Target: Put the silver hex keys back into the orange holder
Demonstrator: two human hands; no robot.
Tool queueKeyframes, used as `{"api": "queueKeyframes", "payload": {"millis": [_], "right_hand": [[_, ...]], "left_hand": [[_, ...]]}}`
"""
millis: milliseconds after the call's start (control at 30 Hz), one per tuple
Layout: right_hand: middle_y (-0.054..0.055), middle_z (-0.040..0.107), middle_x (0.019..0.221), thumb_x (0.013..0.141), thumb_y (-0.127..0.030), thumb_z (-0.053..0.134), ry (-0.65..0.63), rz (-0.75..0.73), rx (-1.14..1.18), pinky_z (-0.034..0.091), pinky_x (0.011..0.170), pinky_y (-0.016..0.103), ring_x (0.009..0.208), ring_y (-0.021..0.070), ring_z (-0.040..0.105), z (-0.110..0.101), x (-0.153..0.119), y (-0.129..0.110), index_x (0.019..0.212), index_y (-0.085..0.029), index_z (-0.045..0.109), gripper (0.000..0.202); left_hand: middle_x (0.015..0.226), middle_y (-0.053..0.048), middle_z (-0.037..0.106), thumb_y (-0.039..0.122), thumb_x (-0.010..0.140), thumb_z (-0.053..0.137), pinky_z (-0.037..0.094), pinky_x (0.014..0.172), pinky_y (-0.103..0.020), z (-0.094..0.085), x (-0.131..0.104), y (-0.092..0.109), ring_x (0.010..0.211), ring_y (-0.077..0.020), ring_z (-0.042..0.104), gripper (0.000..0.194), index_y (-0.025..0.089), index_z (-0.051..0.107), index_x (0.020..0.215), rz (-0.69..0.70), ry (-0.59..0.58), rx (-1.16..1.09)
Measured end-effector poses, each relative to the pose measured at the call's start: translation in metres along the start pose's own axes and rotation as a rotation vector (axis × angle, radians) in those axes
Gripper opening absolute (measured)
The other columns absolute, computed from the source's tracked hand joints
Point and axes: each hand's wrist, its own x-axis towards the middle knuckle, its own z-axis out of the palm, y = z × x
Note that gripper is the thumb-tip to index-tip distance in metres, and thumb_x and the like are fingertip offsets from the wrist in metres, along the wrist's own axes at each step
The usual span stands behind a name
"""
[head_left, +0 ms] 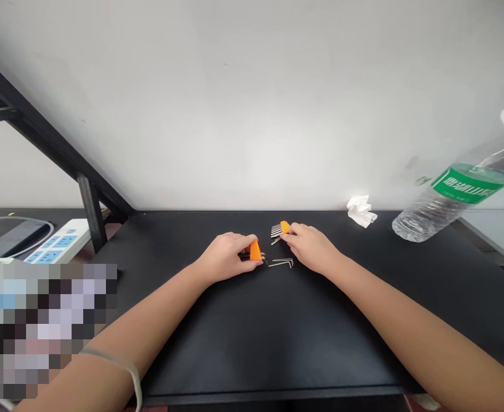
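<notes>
My left hand (230,254) is closed on an orange plastic holder (255,250), thumb and fingers on its edges; a bit of metal shows at its right side. My right hand (310,243) pinches a second orange holder (285,226), with several thin silver keys (276,231) sticking out to the left. Between the hands, a few loose L-shaped hex keys (283,262) lie on the black table (269,343), their bent ends to the right. The palm sides of both hands are hidden.
At the back right are a crumpled white tissue (361,211) and a clear bottle with a green label (469,183). A white power strip (60,243) and a dark phone (14,234) lie at left, beyond a black metal frame (91,209). A pale cable (114,360) crosses my left forearm.
</notes>
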Motion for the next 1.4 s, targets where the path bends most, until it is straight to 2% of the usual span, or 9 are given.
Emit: {"api": "queueKeyframes", "payload": {"millis": [167,300,500,600,700,833,933,1133,1400], "right_hand": [[0.009,0.064,0.100,0.099,-0.012,0.049,-0.026,-0.030,-0.036,0.041,0.075,0.035,0.088,0.0217,0.055,-0.003,0.000,-0.004,0.101,-0.021,0.075,0.028],[0.010,0.064,0.096,0.095,-0.008,0.050,-0.044,-0.021,-0.067,0.041,0.073,0.035,0.085,0.0222,0.055,-0.006,-0.002,-0.007,0.085,-0.018,0.070,0.025],[0.006,0.062,0.084,0.083,-0.015,0.063,-0.173,0.155,0.091,0.036,0.060,0.031,0.069,0.0172,0.053,-0.019,-0.004,-0.009,0.070,-0.020,0.053,0.017],[0.000,0.059,0.076,0.082,-0.011,0.059,-0.128,0.148,0.238,0.033,0.056,0.028,0.063,0.0137,0.050,-0.025,-0.005,-0.011,0.075,-0.021,0.050,0.015],[-0.002,0.058,0.075,0.087,-0.009,0.054,-0.033,0.003,0.335,0.036,0.061,0.026,0.066,0.0127,0.051,-0.026,-0.006,-0.018,0.080,-0.022,0.053,0.014],[0.001,0.061,0.084,0.094,-0.012,0.054,0.076,-0.141,0.345,0.040,0.067,0.027,0.076,0.0141,0.054,-0.022,-0.006,-0.026,0.085,-0.020,0.059,0.013],[0.003,0.060,0.086,0.095,-0.012,0.055,0.111,-0.165,0.289,0.040,0.067,0.027,0.077,0.0148,0.053,-0.018,-0.005,-0.028,0.087,-0.019,0.063,0.013],[0.004,0.060,0.095,0.100,-0.016,0.052,0.123,-0.199,0.209,0.032,0.056,0.027,0.064,0.0116,0.043,-0.015,-0.008,-0.029,0.093,-0.019,0.066,0.016],[0.005,0.061,0.097,0.104,-0.015,0.047,0.193,-0.192,0.420,0.044,0.064,0.028,0.074,0.0138,0.054,-0.018,-0.010,-0.030,0.098,-0.019,0.066,0.021]], "left_hand": [[0.073,0.003,0.062,0.045,0.084,0.070,0.042,0.067,-0.027,0.000,0.000,0.000,0.067,-0.0153,0.057,0.023,0.026,0.064,0.096,0.004,-0.002,0.008],[0.073,0.003,0.061,0.047,0.084,0.071,0.042,0.068,-0.027,-0.001,0.000,0.000,0.067,-0.0154,0.056,0.025,0.025,0.063,0.093,-0.020,-0.021,0.025],[0.074,0.003,0.062,0.046,0.085,0.070,0.042,0.067,-0.026,-0.001,0.001,0.001,0.067,-0.0150,0.057,0.025,0.025,0.063,0.095,0.012,-0.026,0.008],[0.074,0.003,0.063,0.045,0.084,0.071,0.042,0.068,-0.026,-0.001,0.001,0.000,0.068,-0.0152,0.058,0.024,0.025,0.063,0.094,0.008,-0.018,0.006],[0.074,0.003,0.062,0.044,0.084,0.071,0.042,0.069,-0.026,-0.001,0.000,0.001,0.068,-0.0148,0.057,0.025,0.025,0.063,0.095,0.005,-0.019,0.005],[0.072,0.004,0.061,0.044,0.085,0.070,0.042,0.069,-0.026,-0.001,0.000,0.004,0.066,-0.0140,0.056,0.023,0.024,0.063,0.094,0.023,-0.013,-0.009],[0.071,0.004,0.060,0.044,0.085,0.069,0.042,0.068,-0.026,-0.001,0.000,0.006,0.065,-0.0140,0.055,0.024,0.024,0.063,0.094,0.038,-0.007,-0.011],[0.071,0.004,0.059,0.043,0.084,0.069,0.042,0.067,-0.025,0.000,-0.001,0.009,0.064,-0.0133,0.054,0.021,0.023,0.063,0.089,0.048,0.007,-0.033],[0.070,0.005,0.058,0.043,0.083,0.073,0.043,0.067,-0.025,-0.001,-0.001,0.010,0.064,-0.0128,0.054,0.024,0.023,0.063,0.092,0.045,0.014,-0.034]]}}
